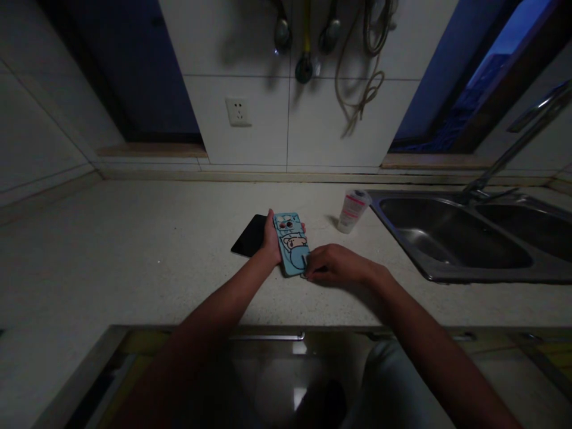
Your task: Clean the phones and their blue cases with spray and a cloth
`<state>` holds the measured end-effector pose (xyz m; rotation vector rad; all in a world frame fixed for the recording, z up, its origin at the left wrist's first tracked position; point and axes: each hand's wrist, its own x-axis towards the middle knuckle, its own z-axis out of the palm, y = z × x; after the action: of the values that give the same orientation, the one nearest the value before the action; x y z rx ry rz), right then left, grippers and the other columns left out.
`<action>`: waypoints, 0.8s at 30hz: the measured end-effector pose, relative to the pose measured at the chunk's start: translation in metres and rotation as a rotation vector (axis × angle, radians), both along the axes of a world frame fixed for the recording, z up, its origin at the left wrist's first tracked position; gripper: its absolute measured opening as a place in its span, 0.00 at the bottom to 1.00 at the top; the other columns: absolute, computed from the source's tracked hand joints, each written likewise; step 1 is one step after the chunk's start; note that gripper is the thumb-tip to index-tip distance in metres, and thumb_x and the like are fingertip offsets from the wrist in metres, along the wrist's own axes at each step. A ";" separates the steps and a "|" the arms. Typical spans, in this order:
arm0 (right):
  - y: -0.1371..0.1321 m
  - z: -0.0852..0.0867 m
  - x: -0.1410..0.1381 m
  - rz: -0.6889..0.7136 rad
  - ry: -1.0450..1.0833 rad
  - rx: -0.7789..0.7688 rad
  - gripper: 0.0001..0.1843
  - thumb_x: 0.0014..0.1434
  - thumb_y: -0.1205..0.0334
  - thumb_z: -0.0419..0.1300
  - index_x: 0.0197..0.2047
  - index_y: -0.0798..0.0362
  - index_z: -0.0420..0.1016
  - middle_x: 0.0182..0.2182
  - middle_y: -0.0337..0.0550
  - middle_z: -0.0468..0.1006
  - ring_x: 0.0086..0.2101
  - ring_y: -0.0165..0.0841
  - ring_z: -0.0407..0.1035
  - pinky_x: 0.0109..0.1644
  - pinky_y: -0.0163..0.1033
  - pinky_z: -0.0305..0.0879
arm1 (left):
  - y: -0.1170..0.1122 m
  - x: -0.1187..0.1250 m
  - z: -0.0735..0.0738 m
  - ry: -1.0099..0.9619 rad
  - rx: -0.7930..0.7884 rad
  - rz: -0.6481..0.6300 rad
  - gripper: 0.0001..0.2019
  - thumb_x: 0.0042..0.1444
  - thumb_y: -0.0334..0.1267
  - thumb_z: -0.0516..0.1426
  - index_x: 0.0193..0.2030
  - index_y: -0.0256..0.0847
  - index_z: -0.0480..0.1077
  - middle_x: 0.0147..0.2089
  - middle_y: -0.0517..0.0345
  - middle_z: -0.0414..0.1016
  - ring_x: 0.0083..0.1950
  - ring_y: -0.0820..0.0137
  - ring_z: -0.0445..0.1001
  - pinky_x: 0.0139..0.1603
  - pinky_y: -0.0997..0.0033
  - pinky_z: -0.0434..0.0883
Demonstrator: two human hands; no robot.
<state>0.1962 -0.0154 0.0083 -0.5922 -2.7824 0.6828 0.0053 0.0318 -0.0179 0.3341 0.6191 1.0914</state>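
Observation:
A light blue phone case (pixel 294 247) with a cartoon figure and round camera openings is tilted above the counter. Whether a phone sits inside it, I cannot tell. My left hand (pixel 270 243) is wrapped round it from the left, with fingertips showing past its right edge. At its lower right corner, my right hand (pixel 328 263) is closed in a pinch. A small pale bit shows by those fingertips, too small to name. Partly hidden behind my left hand, a flat dark device (pixel 250 236) lies on the counter.
A clear plastic cup (pixel 353 211) with pink print stands on the pale counter (pixel 179 238), beyond my right hand. At the right is a double steel sink (pixel 456 235) with a faucet (pixel 513 143). A wall socket (pixel 238 112), pipe fittings and a looped cord (pixel 366 89) are on the tiles.

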 end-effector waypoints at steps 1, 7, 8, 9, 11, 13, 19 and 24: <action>0.001 0.001 0.003 -0.020 -0.012 0.007 0.08 0.64 0.66 0.60 0.37 0.53 0.83 0.34 0.44 0.82 0.34 0.32 0.74 0.40 0.36 0.66 | 0.000 0.000 0.000 -0.005 -0.005 0.028 0.37 0.64 0.66 0.39 0.37 0.33 0.75 0.30 0.41 0.79 0.27 0.59 0.78 0.28 0.60 0.76; 0.014 -0.001 0.020 -0.205 0.038 0.055 0.08 0.63 0.65 0.60 0.37 0.53 0.81 0.33 0.45 0.81 0.33 0.32 0.73 0.38 0.38 0.64 | 0.000 -0.001 0.002 -0.008 -0.022 0.109 0.36 0.65 0.63 0.38 0.36 0.33 0.74 0.29 0.42 0.79 0.27 0.60 0.78 0.29 0.60 0.76; 0.017 -0.002 0.022 -0.253 0.081 0.063 0.08 0.63 0.63 0.60 0.37 0.53 0.81 0.33 0.44 0.81 0.32 0.32 0.72 0.38 0.38 0.64 | -0.001 -0.001 0.002 -0.004 -0.027 0.095 0.36 0.65 0.63 0.38 0.37 0.33 0.75 0.29 0.41 0.79 0.27 0.60 0.78 0.29 0.60 0.76; 0.019 -0.004 0.022 -0.309 0.133 0.067 0.08 0.63 0.62 0.59 0.37 0.53 0.80 0.33 0.44 0.80 0.32 0.32 0.71 0.38 0.38 0.64 | -0.001 0.000 0.003 0.002 -0.031 0.080 0.37 0.65 0.63 0.38 0.38 0.32 0.75 0.29 0.41 0.79 0.27 0.59 0.78 0.30 0.60 0.76; 0.022 -0.007 0.020 -0.458 0.255 0.070 0.09 0.63 0.58 0.58 0.36 0.54 0.77 0.31 0.43 0.79 0.30 0.32 0.70 0.37 0.38 0.63 | -0.003 0.003 0.004 0.009 -0.030 0.052 0.37 0.65 0.64 0.39 0.40 0.31 0.75 0.29 0.42 0.79 0.28 0.59 0.79 0.30 0.59 0.77; 0.025 -0.011 0.016 -0.628 0.390 0.057 0.11 0.63 0.55 0.57 0.36 0.53 0.73 0.30 0.43 0.78 0.29 0.33 0.68 0.35 0.38 0.63 | -0.005 0.005 0.005 0.003 -0.020 0.023 0.37 0.65 0.65 0.40 0.42 0.31 0.76 0.28 0.43 0.78 0.29 0.58 0.79 0.32 0.58 0.77; 0.031 -0.028 0.002 -0.837 0.639 -0.127 0.13 0.59 0.48 0.57 0.34 0.50 0.68 0.29 0.41 0.75 0.29 0.34 0.68 0.31 0.37 0.62 | -0.013 0.013 0.008 -0.078 0.034 -0.055 0.40 0.65 0.66 0.38 0.47 0.31 0.76 0.33 0.40 0.80 0.36 0.54 0.82 0.39 0.53 0.78; 0.037 -0.040 -0.003 -0.869 0.667 -0.371 0.15 0.54 0.47 0.61 0.35 0.51 0.69 0.24 0.38 0.73 0.23 0.32 0.65 0.26 0.35 0.57 | -0.017 0.019 0.009 -0.041 0.054 -0.101 0.37 0.66 0.64 0.40 0.47 0.31 0.77 0.33 0.41 0.81 0.36 0.56 0.82 0.42 0.55 0.78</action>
<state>0.1931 0.0220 -0.0321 -1.2435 -1.5699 0.9389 0.0243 0.0146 -0.0085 0.3850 0.5314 1.0173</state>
